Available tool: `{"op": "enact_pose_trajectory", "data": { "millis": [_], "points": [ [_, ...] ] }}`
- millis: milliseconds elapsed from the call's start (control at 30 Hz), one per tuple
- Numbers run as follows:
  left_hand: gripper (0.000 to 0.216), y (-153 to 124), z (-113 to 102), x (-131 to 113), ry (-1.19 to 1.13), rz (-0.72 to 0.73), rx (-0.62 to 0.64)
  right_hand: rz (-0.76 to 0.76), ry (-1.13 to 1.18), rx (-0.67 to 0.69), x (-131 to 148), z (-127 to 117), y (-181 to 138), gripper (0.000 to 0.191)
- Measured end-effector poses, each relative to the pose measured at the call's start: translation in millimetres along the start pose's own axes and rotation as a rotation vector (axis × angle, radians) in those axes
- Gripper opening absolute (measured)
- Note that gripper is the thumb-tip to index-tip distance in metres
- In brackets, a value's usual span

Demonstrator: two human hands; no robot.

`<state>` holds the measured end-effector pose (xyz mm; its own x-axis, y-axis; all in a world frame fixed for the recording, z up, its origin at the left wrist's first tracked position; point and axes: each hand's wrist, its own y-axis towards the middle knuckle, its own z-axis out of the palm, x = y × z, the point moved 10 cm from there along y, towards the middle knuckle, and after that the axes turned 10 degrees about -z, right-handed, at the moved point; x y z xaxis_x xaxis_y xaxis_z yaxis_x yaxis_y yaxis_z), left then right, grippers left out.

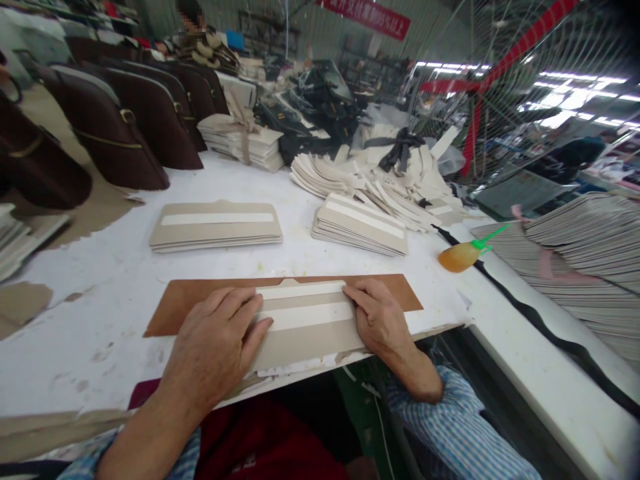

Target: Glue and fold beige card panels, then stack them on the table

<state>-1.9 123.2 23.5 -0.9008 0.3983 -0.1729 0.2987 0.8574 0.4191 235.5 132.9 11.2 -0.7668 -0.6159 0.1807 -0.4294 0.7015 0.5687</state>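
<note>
A beige card panel (305,340) with white strips across it lies near the table's front edge, partly over a flat brown leather piece (405,293). My left hand (215,327) holds the panel's left end, its fingers bent over the top edge and its thumb resting on the face. At the opposite end, my right hand (377,313) grips the panel by its edge, index finger at the upper corner and the other fingers curled. Both ends of the panel are partly hidden by my hands.
Two stacks of similar panels, a left stack (215,230) and a right stack (360,227), lie beyond. Dark brown bags (145,113) stand at left. A glue bottle (460,257) lies right, near piled sheets (590,253). A large fan (480,87) stands behind.
</note>
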Motion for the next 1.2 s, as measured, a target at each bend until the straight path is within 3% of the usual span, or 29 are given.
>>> {"op": "enact_pose_trajectory", "data": {
  "millis": [567, 833, 1033, 1200],
  "points": [
    [0.03, 2.0, -6.5, -5.9, 0.054, 0.051, -0.06, -0.007, -0.049, 0.039, 5.1, 3.9, -0.9, 0.04],
    [0.032, 0.8, -4.6, -6.7, 0.084, 0.046, -0.055, 0.049, 0.061, -0.172, -4.6, -39.9, 14.4, 0.047],
    [0.031, 0.7, -6.4, -9.3, 0.078, 0.062, -0.064, -0.206, 0.156, 0.052, 41.4, 0.0, 36.6, 0.044],
    [0.031, 0.0, -5.3, -9.1, 0.075, 0.041, -0.051, -0.23, 0.057, 0.253, 52.5, 29.7, 39.2, 0.037]
  ]
}}
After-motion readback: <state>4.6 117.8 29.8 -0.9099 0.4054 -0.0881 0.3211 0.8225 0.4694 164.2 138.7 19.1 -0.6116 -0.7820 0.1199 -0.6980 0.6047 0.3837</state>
